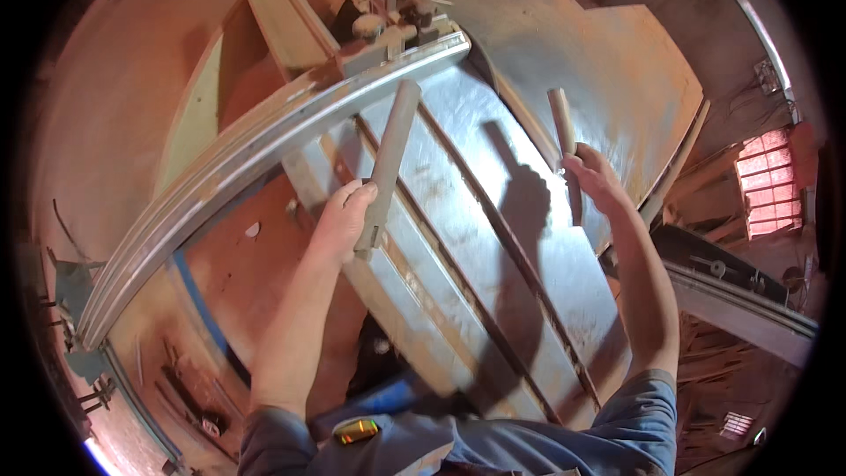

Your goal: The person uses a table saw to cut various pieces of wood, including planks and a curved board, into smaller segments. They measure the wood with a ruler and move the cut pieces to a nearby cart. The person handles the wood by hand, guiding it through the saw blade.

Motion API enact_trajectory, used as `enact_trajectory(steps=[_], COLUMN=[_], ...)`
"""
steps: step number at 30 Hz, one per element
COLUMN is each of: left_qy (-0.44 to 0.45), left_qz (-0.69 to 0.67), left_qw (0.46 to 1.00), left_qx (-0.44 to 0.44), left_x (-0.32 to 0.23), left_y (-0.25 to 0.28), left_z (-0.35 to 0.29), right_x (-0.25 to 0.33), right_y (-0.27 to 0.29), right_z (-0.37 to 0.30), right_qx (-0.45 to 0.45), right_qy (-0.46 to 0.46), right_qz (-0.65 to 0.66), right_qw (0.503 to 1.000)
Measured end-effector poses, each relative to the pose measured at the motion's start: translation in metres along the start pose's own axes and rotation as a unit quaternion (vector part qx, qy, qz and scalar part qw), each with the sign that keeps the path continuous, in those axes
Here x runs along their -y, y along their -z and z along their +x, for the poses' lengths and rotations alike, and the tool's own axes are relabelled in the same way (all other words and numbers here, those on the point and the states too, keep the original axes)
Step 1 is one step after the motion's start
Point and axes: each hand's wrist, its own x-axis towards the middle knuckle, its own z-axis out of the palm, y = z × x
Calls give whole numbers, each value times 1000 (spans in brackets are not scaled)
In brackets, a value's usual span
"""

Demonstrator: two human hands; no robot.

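Observation:
My left hand (345, 219) is closed around a grey-brown wooden bar (394, 145) that has a small notch at its lower end. The bar slants up and away over a shiny metal machine table (564, 278) with long grooves. My right hand (597, 178) grips a shorter wooden stick (560, 115), which pokes out above and below the fist near the table's right side. The two pieces are held apart from each other. Dark shadows of the right hand and its stick fall on the metal.
A long metal rail (291, 128) curves along the table's far left side. Clamp-like machine parts (388, 13) and a long pale beam (280, 13) sit beyond it. A dusty brown panel (608, 88) extends at the right. Loose sticks (185, 397) lie at the lower left.

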Motion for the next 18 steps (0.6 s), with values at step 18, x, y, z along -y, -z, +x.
enact_trajectory(steps=[18], left_qy=[-240], left_qz=[323], left_qw=[875], left_qx=[-269], left_x=[144], left_y=[46], left_z=[-290], right_x=[117], right_y=[-339], right_z=[-276], right_qx=[244], right_qy=[-72], right_qz=[506], right_qw=[824])
